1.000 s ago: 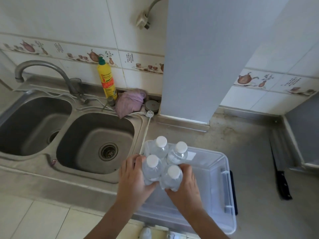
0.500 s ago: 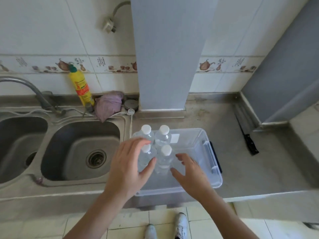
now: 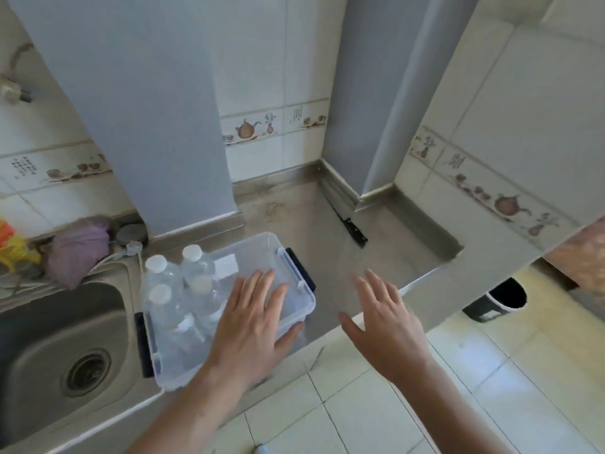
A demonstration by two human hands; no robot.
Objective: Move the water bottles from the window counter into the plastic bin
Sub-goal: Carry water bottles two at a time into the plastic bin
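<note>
Several clear water bottles (image 3: 170, 290) with white caps stand upright in the left part of a clear plastic bin (image 3: 271, 253) on the steel counter. My left hand (image 3: 252, 326) hovers over the bin's right half with fingers spread and holds nothing. My right hand (image 3: 383, 319) is open too, fingers apart, over the counter's front edge to the right of the bin. Neither hand touches a bottle. The window counter is out of view.
A steel sink (image 3: 65, 348) lies left of the bin, with a purple cloth (image 3: 78, 250) and a yellow bottle (image 3: 13, 247) behind it. A black-handled knife (image 3: 350, 227) lies on the counter at the back right. A dark waste bin (image 3: 497, 299) stands on the floor.
Both hands let go of the bottles, which now stand in the bin, and moved right with fingers spread. The view swung to the right.
</note>
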